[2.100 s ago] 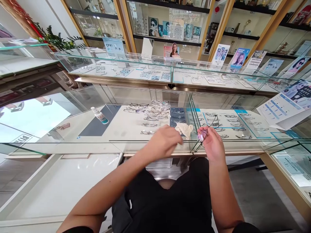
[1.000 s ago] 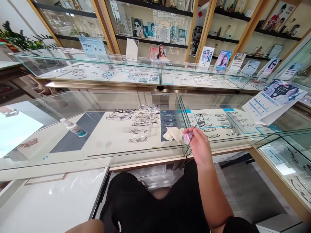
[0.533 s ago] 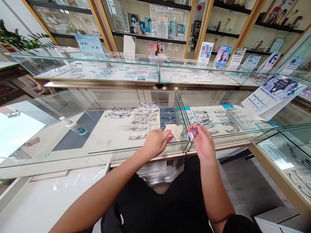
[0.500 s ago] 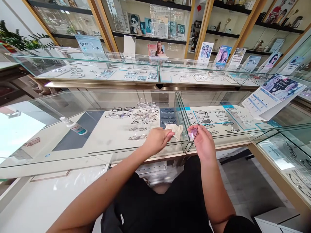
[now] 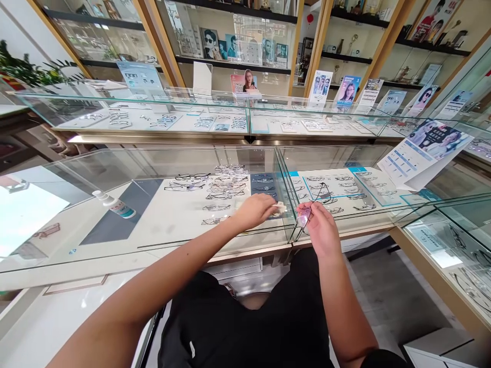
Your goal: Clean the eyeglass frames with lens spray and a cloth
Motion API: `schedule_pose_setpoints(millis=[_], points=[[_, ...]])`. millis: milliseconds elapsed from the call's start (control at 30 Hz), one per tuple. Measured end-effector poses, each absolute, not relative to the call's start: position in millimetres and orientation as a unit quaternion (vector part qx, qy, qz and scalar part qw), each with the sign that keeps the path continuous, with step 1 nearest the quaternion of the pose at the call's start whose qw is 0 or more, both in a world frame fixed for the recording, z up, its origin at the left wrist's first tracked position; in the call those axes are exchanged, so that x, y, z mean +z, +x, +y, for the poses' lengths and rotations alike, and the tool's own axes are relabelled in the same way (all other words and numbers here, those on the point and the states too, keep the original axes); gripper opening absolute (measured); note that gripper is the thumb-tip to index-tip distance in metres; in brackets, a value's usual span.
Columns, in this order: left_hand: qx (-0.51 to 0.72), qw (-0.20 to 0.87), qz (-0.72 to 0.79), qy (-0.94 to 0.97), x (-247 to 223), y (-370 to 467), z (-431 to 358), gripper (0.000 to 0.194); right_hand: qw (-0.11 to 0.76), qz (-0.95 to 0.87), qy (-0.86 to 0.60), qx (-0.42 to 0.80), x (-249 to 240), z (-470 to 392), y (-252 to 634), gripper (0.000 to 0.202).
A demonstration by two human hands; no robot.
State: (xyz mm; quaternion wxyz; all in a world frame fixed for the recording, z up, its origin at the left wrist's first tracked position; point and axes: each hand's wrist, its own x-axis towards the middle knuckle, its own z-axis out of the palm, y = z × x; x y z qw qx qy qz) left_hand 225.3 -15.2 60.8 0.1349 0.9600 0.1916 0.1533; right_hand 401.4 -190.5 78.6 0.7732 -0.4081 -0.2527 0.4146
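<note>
My right hand [image 5: 322, 225] is closed on a pair of eyeglasses [image 5: 305, 216], held above the glass counter. One lens shows a pink-purple sheen, and a thin dark temple sticks up past the fingers. To the left, my left hand [image 5: 256, 210] grips a crumpled cream cleaning cloth [image 5: 279, 208] in its fingertips. Cloth and glasses are a short way apart. Part of the left fingers is hidden behind the hand's back.
A white spray bottle [image 5: 115, 204] stands on the counter's left part. Several eyeglass frames [image 5: 226, 194] lie in the glass display case [image 5: 172, 245]. A folded calendar card [image 5: 422, 153] stands at the right. Behind runs a second case [image 5: 161, 137] with upright cards.
My left hand has turned palm down and shifted slightly right, and the cloth is bunched smaller at its fingertips. The right hand keeps the glasses in nearly the same place.
</note>
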Motion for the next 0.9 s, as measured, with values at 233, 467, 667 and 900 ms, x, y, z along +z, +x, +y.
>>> schedule_pose_setpoints(millis=[233, 467, 667, 900], points=[[0.28, 0.525, 0.343, 0.727, 90.9, 195.5, -8.2, 0.048, 0.742, -0.277, -0.404, 0.459, 82.6, -174.3, 388.0, 0.022], [0.35, 0.697, 0.375, 0.501, 123.1, 160.0, 9.4, 0.031, 0.677, -0.314, -0.379, 0.547, 95.4, -138.2, 361.5, 0.029], [0.436, 0.706, 0.362, 0.426, 136.5, 139.9, 35.0, 0.02, 0.612, -0.386, -0.355, 0.591, 118.6, -94.2, 356.8, 0.027], [0.541, 0.685, 0.288, 0.394, 145.4, 146.5, 78.9, 0.02, 0.572, -0.439, -0.341, 0.604, 139.1, -16.6, 360.1, 0.028]])
